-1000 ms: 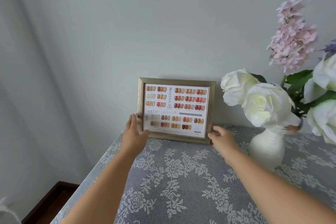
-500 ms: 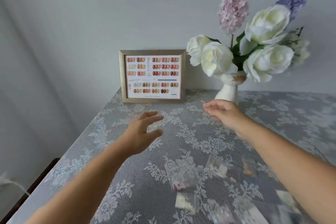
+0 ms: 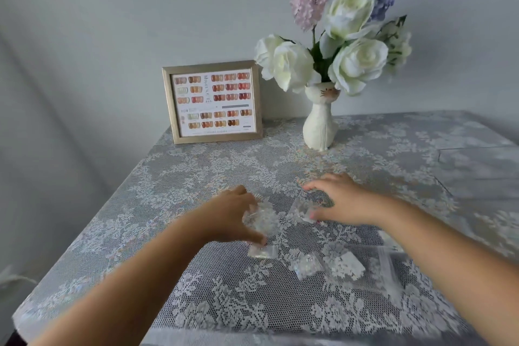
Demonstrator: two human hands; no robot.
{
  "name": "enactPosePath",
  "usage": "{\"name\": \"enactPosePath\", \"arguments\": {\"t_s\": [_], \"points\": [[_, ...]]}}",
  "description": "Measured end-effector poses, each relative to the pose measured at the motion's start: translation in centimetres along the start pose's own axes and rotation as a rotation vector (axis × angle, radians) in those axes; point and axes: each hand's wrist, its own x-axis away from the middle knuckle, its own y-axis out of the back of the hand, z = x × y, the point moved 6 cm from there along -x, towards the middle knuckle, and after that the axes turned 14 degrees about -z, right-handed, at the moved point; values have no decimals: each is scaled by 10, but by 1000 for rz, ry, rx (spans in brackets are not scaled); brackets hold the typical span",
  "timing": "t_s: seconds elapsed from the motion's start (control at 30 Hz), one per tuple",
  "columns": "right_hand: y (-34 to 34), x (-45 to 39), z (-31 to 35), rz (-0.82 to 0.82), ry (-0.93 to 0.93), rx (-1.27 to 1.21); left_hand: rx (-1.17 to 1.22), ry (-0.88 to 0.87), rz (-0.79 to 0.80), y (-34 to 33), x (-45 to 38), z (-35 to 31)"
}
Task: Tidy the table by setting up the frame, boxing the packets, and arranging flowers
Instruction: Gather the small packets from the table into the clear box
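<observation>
The gold-framed nail colour chart (image 3: 213,102) stands upright against the wall at the table's back left. Beside it, a white cat-shaped vase (image 3: 320,123) holds white roses (image 3: 356,62) and pink and purple stems. Several small clear packets lie on the lace cloth near me, among them one (image 3: 262,250) at the left and two (image 3: 307,264) (image 3: 348,262) further right. My left hand (image 3: 233,216) curves around a crumpled packet (image 3: 259,213), fingers and thumb still apart. My right hand (image 3: 342,199) is spread over another packet (image 3: 302,212), its thumb touching it.
A grey lace tablecloth (image 3: 213,303) covers the table; its left edge drops off close to my left forearm. A larger clear zip bag (image 3: 391,270) lies partly under my right forearm. The grey wall stands right behind the frame and vase.
Both hands let go of the standing frame, drew back toward me and dropped onto the packets. My view tilted down and right, bringing the packets and the whole bouquet into sight.
</observation>
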Motion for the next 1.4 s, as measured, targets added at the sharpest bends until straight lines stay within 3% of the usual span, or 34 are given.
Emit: {"name": "enactPosePath", "arguments": {"t_s": [0.27, 0.6, 0.77, 1.17, 1.4], "points": [[-5, 13, 2, -75, -57, -13, 209, 5, -104, 13, -5, -14], [6, 18, 5, -246, -179, -467, 332, -85, -454, 67, -26, -51], [33, 39, -26, -347, -249, -645, 332, -172, -582, 75, -58, -86], [160, 150, -191, -709, -520, -311, 566, -435, -625, 40, -157, -255], [197, 163, -241, -755, -559, -173, 650, -432, -525, 16, -199, -336]]}}
